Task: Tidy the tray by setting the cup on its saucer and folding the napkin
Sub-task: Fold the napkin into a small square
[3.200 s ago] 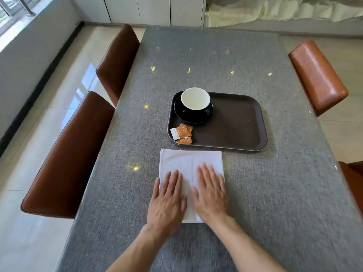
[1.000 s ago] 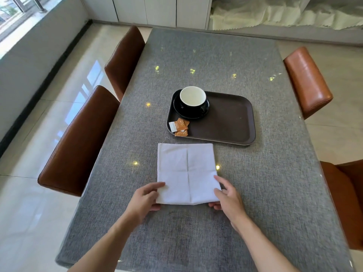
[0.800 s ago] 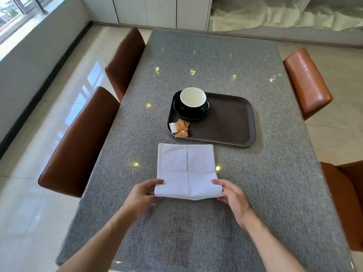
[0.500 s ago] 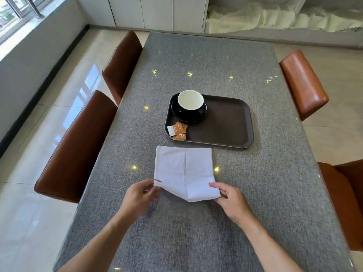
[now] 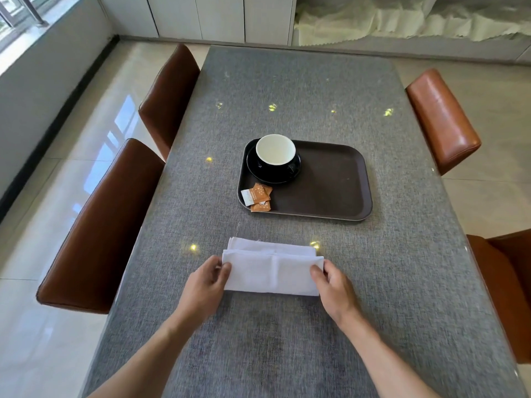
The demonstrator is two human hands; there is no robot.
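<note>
The person is pinching the white cloth napkin (image 5: 272, 272) at its two short ends, left hand (image 5: 207, 285) and right hand (image 5: 333, 285) each grasping a top-layer corner. Its long axis is running left to right on the grey woven bench (image 5: 402, 282), folded edge nearest. The cup (image 5: 275, 150) is sitting on its glossy black saucer (image 5: 258, 173) in the brown tray (image 5: 339, 185).

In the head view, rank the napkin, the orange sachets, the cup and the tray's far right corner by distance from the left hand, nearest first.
1. napkin: pinched at its left end by the left hand.
2. orange sachets: tray's near-left corner.
3. cup: on its saucer, tray's far-left part.
4. tray's far right corner: farthest, up and right.
</note>
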